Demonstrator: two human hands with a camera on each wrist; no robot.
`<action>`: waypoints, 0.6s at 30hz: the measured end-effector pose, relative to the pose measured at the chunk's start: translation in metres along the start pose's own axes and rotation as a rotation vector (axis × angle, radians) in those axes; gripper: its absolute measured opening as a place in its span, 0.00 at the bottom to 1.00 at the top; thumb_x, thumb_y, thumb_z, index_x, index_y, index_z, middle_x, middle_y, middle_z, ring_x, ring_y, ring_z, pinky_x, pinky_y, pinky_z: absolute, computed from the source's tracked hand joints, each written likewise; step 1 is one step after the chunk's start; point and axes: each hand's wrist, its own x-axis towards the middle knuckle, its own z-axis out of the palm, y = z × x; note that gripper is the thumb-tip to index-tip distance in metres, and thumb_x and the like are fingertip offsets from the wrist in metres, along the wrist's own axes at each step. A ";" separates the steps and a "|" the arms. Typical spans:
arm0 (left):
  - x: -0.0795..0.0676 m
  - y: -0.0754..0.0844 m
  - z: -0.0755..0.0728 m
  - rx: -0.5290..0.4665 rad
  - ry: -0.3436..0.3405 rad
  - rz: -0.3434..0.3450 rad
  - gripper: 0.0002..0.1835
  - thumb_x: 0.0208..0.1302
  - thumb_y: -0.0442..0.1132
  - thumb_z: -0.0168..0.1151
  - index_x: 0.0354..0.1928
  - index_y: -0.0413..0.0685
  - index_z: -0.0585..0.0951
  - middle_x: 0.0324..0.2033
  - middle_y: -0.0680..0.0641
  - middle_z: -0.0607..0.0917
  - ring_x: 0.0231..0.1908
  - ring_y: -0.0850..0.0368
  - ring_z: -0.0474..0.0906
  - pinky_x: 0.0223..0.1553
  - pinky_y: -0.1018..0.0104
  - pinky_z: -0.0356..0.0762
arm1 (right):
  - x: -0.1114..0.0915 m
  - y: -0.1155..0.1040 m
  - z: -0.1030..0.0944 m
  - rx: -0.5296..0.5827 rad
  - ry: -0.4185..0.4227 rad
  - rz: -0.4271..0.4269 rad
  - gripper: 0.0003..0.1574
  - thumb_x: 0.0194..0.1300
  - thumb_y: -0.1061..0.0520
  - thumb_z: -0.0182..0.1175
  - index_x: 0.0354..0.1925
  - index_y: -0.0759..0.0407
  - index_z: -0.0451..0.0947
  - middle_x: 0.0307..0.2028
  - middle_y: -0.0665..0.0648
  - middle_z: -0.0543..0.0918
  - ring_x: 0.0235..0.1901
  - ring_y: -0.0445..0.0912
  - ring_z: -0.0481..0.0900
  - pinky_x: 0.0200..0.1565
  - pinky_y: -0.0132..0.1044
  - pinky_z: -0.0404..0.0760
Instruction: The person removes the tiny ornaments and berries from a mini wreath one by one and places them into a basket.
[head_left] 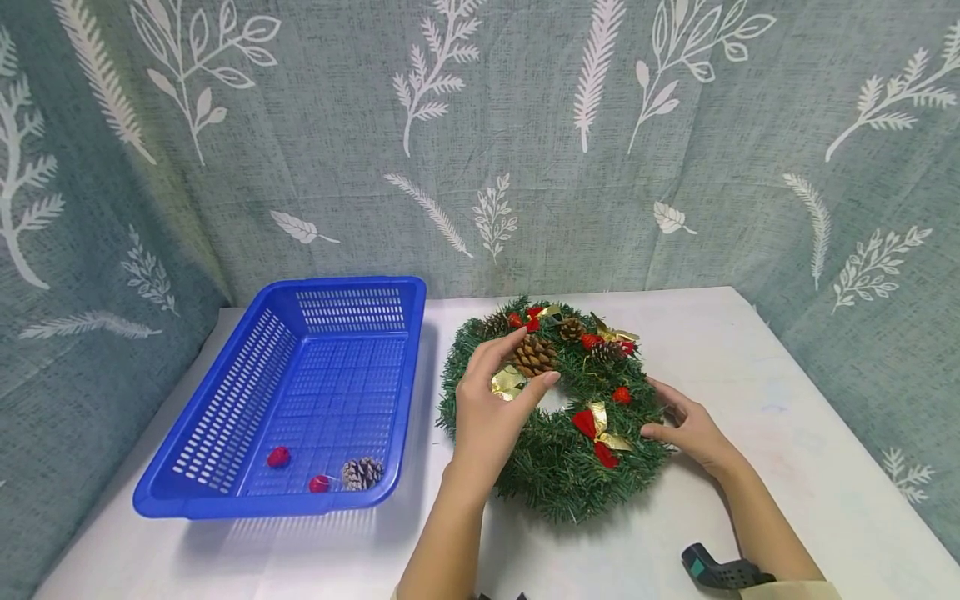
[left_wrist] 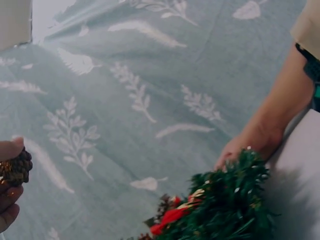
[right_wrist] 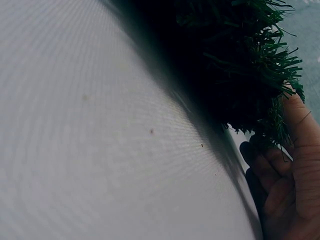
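A brown pine cone (head_left: 535, 356) is pinched between the thumb and fingers of my left hand (head_left: 491, 400), above the inner part of the green wreath (head_left: 555, 475). In the left wrist view the same pine cone (left_wrist: 17, 167) shows at the left edge between the fingertips. My right hand (head_left: 693, 429) grips the wreath's right edge, thumb on top. From the right wrist view, the fingers (right_wrist: 275, 185) curl beneath the wreath's fringe. Red and gold bows (head_left: 600, 433), red berries (head_left: 621, 395) and smaller pine cones (head_left: 572, 328) decorate the wreath.
A blue plastic basket (head_left: 408, 375) stands left of the wreath. Inside lie two red berries (head_left: 278, 457) and a white-tipped pine cone (head_left: 362, 473). A white table (head_left: 787, 433) lies beneath, with patterned green-grey cloth (head_left: 525, 233) behind and at both sides.
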 end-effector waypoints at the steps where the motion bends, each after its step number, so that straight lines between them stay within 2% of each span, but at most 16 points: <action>1: 0.001 0.000 -0.002 0.001 0.015 0.004 0.30 0.50 0.42 0.74 0.58 0.55 0.78 0.51 0.53 0.79 0.54 0.58 0.74 0.58 0.54 0.70 | 0.000 0.000 0.000 0.001 0.001 0.000 0.49 0.58 0.61 0.66 0.70 0.69 0.52 0.67 0.77 0.55 0.66 0.70 0.52 0.61 0.24 0.64; 3: 0.002 -0.001 -0.005 0.006 0.041 0.012 0.29 0.50 0.41 0.74 0.57 0.54 0.78 0.51 0.53 0.79 0.53 0.57 0.73 0.57 0.55 0.70 | 0.000 0.001 0.000 -0.004 0.002 0.003 0.49 0.58 0.61 0.66 0.70 0.68 0.52 0.67 0.76 0.55 0.66 0.70 0.52 0.59 0.20 0.63; 4: 0.002 -0.002 -0.006 0.007 0.053 0.016 0.29 0.50 0.41 0.74 0.57 0.53 0.78 0.51 0.53 0.79 0.53 0.57 0.73 0.57 0.55 0.70 | 0.000 0.002 0.000 0.000 0.001 0.003 0.49 0.58 0.61 0.66 0.70 0.69 0.52 0.67 0.77 0.54 0.66 0.70 0.52 0.62 0.25 0.64; 6: 0.003 -0.003 -0.009 0.009 0.078 0.025 0.29 0.50 0.41 0.73 0.58 0.51 0.78 0.51 0.52 0.79 0.53 0.57 0.72 0.58 0.56 0.69 | -0.001 0.002 0.000 -0.001 -0.001 0.007 0.49 0.58 0.61 0.65 0.70 0.69 0.51 0.67 0.77 0.54 0.66 0.71 0.52 0.66 0.42 0.63; 8: 0.004 -0.004 -0.011 0.010 0.111 0.035 0.29 0.51 0.41 0.73 0.58 0.50 0.78 0.52 0.51 0.79 0.54 0.57 0.72 0.58 0.56 0.69 | -0.001 0.002 0.000 -0.001 -0.004 0.010 0.49 0.59 0.60 0.65 0.70 0.69 0.51 0.68 0.77 0.53 0.66 0.71 0.51 0.64 0.57 0.56; 9: 0.005 -0.005 -0.013 0.010 0.130 0.044 0.29 0.51 0.40 0.73 0.57 0.48 0.77 0.52 0.51 0.79 0.54 0.56 0.72 0.59 0.55 0.69 | -0.001 0.002 0.000 0.000 -0.005 0.011 0.49 0.59 0.60 0.65 0.70 0.69 0.51 0.68 0.77 0.53 0.66 0.71 0.51 0.63 0.61 0.54; 15: 0.010 -0.008 -0.026 0.004 0.235 0.044 0.28 0.52 0.38 0.72 0.57 0.45 0.78 0.50 0.47 0.79 0.54 0.54 0.73 0.60 0.57 0.69 | 0.000 0.001 0.000 -0.005 -0.004 0.013 0.49 0.59 0.61 0.65 0.71 0.69 0.51 0.68 0.77 0.53 0.66 0.71 0.51 0.62 0.61 0.54; 16: 0.010 -0.007 -0.029 0.004 0.247 0.039 0.28 0.52 0.38 0.72 0.57 0.45 0.78 0.51 0.47 0.79 0.55 0.55 0.73 0.60 0.59 0.68 | 0.000 0.001 0.000 -0.007 -0.003 0.013 0.49 0.59 0.60 0.65 0.70 0.69 0.51 0.68 0.77 0.53 0.67 0.71 0.51 0.62 0.60 0.55; 18: 0.011 -0.008 -0.035 0.001 0.265 0.036 0.28 0.52 0.37 0.72 0.57 0.44 0.77 0.51 0.47 0.79 0.55 0.55 0.73 0.61 0.61 0.67 | 0.000 0.002 0.001 -0.009 -0.001 0.010 0.49 0.59 0.60 0.65 0.70 0.68 0.52 0.68 0.76 0.54 0.67 0.70 0.52 0.65 0.52 0.59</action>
